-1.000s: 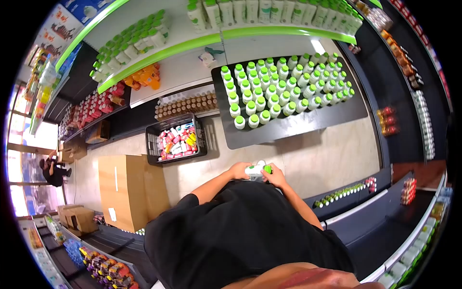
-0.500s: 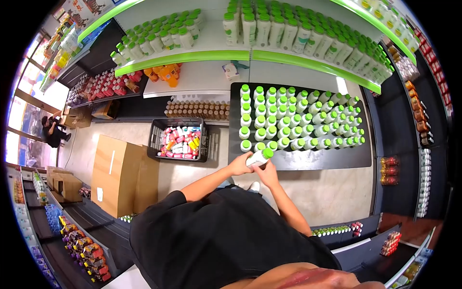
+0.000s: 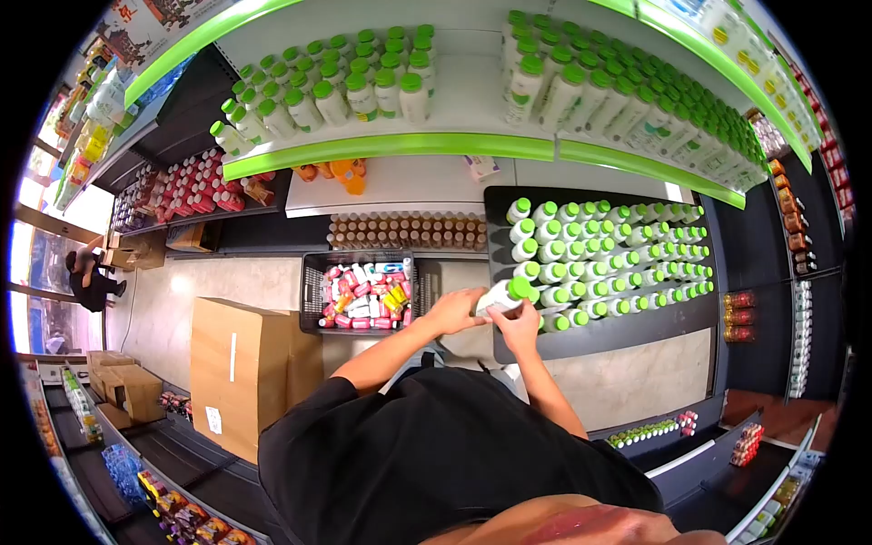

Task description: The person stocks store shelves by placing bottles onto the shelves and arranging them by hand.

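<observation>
Holding a green-capped white plastic bottle [image 3: 498, 297], tilted, with fingers of left hand [image 3: 457, 311] and right hand [image 3: 519, 329] curled around it, by the black rectangular surface [image 3: 636, 326], with rows of similar upright bottles [image 3: 615, 262] already standing there, this one seemingly not yet among them.

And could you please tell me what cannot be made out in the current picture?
All in the head view:
Held bottle: label print, too small to read.
Crate: lower contents, hidden by the items on top.
Cardboard box: any contents, hidden by its sides.
Distant person: hand details, too small.
</observation>
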`<state>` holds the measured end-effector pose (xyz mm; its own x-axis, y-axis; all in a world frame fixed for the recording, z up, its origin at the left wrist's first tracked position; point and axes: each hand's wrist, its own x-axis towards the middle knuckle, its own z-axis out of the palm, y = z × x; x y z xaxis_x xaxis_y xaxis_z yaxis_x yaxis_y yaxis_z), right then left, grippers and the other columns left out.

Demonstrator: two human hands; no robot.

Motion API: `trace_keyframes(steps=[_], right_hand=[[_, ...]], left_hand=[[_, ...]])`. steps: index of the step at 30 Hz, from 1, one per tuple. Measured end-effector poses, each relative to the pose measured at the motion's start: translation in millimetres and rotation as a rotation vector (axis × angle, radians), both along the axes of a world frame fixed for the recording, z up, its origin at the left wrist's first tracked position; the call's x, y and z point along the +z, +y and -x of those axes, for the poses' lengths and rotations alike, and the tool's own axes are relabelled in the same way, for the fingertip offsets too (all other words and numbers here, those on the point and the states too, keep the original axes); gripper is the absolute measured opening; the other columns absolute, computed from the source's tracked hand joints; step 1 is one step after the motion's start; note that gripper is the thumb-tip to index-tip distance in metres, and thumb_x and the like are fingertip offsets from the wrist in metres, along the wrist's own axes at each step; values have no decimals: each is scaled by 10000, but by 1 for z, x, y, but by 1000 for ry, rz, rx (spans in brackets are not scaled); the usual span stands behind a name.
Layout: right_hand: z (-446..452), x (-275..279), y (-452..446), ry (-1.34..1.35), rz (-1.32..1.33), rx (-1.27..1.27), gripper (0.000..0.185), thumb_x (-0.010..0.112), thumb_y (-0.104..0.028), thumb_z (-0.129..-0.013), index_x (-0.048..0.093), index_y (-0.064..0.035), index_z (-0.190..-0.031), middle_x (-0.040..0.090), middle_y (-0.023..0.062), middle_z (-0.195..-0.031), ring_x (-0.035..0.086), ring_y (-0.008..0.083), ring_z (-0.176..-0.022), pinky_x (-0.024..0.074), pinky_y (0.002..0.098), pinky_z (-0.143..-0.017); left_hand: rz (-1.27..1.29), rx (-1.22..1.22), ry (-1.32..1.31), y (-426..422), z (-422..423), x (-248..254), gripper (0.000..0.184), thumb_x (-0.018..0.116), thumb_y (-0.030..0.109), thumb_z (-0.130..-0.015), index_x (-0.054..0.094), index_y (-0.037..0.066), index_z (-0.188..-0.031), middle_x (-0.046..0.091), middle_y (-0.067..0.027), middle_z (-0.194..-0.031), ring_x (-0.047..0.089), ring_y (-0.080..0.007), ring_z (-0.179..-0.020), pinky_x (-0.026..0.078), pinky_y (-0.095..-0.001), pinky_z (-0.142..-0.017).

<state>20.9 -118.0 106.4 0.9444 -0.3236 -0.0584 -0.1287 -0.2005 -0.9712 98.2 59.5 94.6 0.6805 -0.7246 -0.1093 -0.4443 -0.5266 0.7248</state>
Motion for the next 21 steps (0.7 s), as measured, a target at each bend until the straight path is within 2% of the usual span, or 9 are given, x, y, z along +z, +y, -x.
trace_keyframes(steps=[1, 2, 4, 10, 15, 16, 19, 20, 21], right_hand=[[-13, 0, 14, 11, 82, 15, 502, 847, -166, -712, 612, 20, -1115, 706, 76, -858, 647, 96, -683, 523, 268, -618], [-30, 0, 29, -13, -53, 25, 556, 849, -177, -707, 589, 23, -1156, 689, 66, -839, 617, 104, -667, 507, 274, -618], [-60, 11, 45, -65, 36, 83, 584, 847, -190, -707, 577, 19, -1181, 686, 73, -838, 615, 118, -666, 508, 280, -625], [-138, 43, 71, -185, 219, 112, 615, 826, -210, -733, 551, 13, -1236, 672, 93, -847, 572, 141, -660, 500, 291, -639], [-217, 73, 75, -393, 186, -10, 596, 779, -187, -790, 497, 17, -1273, 652, 97, -819, 555, 147, -639, 483, 292, -615], [-236, 80, 74, -446, 192, -48, 590, 776, -194, -792, 498, 17, -1269, 643, 101, -804, 564, 155, -640, 486, 302, -621], [-283, 127, 70, -386, 355, -86, 600, 730, -236, -838, 451, -9, -1318, 684, 195, -909, 677, 340, -772, 512, 418, -670], [-307, 120, 64, -424, 463, -121, 612, 712, -260, -854, 426, -29, -1344, 686, 213, -936, 673, 380, -810, 511, 446, -678], [-336, 115, 58, -473, 572, -158, 624, 693, -283, -869, 401, -50, -1369, 688, 231, -964, 669, 419, -847, 510, 475, -685]], left_hand=[[11, 19, -6, 15, -10, -2, 708, 682, 497, -817, 474, 42, -1319, 633, -232, -1130, 604, -422, -1039, 490, -489, -873], [147, 69, -144, 27, -18, -9, 674, 682, 468, -825, 475, 21, -1285, 636, -259, -1088, 611, -451, -991, 498, -505, -836], [182, 154, -94, 42, -38, -9, 639, 681, 443, -833, 479, 13, -1260, 635, -269, -1072, 609, -454, -992, 495, -509, -836], [313, 323, -76, 54, -97, 51, 559, 681, 345, -843, 484, 1, -1237, 624, -270, -1088, 593, -460, -1020, 488, -499, -835], [376, 364, -217, 45, -159, 111, 680, 653, 182, -859, 348, -17, -1434, 509, -279, -1303, 503, -446, -1209, 421, -460, -1024], [422, 339, -214, 44, -169, 121, 739, 635, 129, -839, 284, -15, -1473, 441, -268, -1398, 452, -405, -1301, 390, -432, -1070], [536, 306, -260, 30, -211, 122, 813, 626, 106, -830, 204, -1, -1517, 379, -250, -1458, 433, -361, -1330, 392, -418, -1064], [513, 323, -49, 26, -224, 134, 851, 617, 82, -820, 163, 10, -1536, 326, -228, -1507, 397, -319, -1366, 388, -404, -1066], [556, 309, -80, 17, -246, 123, 859, 610, 73, -826, 148, 37, -1549, 322, -211, -1513, 398, -301, -1360, 400, -396, -1050]])
